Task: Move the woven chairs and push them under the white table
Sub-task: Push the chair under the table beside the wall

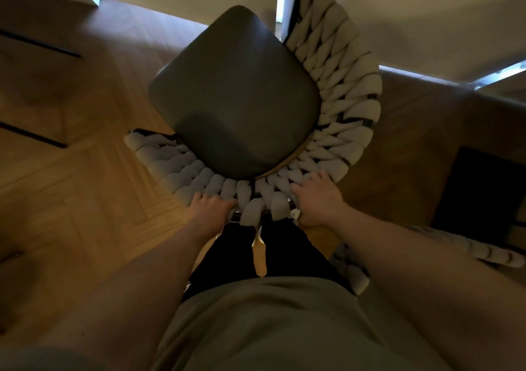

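Chunky grey rope weave wraps the curved back of the chair with the dark padded seat, standing on the wood floor short of the white table. Left hand and right hand clench its top rail. Pushed crooked, an armrest could strike the table edge.
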Action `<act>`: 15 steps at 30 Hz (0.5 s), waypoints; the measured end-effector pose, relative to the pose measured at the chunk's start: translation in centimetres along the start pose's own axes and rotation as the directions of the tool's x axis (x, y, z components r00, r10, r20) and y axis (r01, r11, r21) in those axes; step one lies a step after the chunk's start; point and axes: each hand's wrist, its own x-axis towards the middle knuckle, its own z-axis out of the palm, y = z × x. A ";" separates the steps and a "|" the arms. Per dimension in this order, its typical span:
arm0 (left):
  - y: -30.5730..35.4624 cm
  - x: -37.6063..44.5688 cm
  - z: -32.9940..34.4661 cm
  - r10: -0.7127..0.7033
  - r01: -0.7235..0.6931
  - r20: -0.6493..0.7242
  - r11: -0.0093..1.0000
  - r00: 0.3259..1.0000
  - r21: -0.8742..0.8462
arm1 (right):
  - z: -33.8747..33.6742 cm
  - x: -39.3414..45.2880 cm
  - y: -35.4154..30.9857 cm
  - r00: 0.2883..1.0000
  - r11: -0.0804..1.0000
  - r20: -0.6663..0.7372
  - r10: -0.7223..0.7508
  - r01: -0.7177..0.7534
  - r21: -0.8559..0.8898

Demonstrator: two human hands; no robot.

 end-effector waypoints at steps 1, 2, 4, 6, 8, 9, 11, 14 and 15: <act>-1.4 -0.2 0.1 0.008 -0.007 -0.019 0.999 1.000 0.035 | 0.2 -0.1 -1.4 1.000 1.000 -0.007 0.009 -0.009 0.028; -2.8 -0.3 0.1 0.022 -0.020 -0.036 0.997 0.999 0.071 | 0.4 -0.1 -2.7 1.000 0.999 -0.017 0.016 -0.016 0.048; -5.3 -0.3 0.1 0.037 -0.026 -0.073 0.988 0.997 0.150 | 0.5 -0.2 -5.2 0.999 0.997 -0.043 0.015 -0.012 0.076; -7.2 -0.3 -0.1 0.007 0.020 -0.114 0.973 0.993 0.231 | 0.6 0.0 -6.9 0.999 0.993 -0.050 -0.006 0.011 0.117; -7.8 -0.3 -0.2 -0.046 0.077 -0.112 0.955 0.993 0.287 | 0.8 0.5 -7.7 0.998 0.983 -0.048 -0.037 0.046 0.180; -7.6 -0.3 -0.4 -0.073 0.097 -0.092 0.952 0.993 0.290 | 0.8 0.6 -7.5 0.997 0.973 -0.055 -0.058 0.069 0.219; -5.9 -0.3 -0.8 -0.116 0.121 -0.037 0.966 0.993 0.228 | 0.8 0.6 -6.2 0.992 0.950 -0.064 -0.107 0.121 0.288; -1.2 0.2 -0.9 -0.067 0.062 0.048 0.994 0.997 0.090 | 0.6 0.8 -2.0 0.990 0.965 -0.038 -0.136 0.141 0.219; 0.4 0.5 -0.6 -0.051 0.048 0.084 0.998 0.995 0.039 | 0.4 1.0 -0.3 0.993 0.981 -0.015 -0.119 0.120 0.153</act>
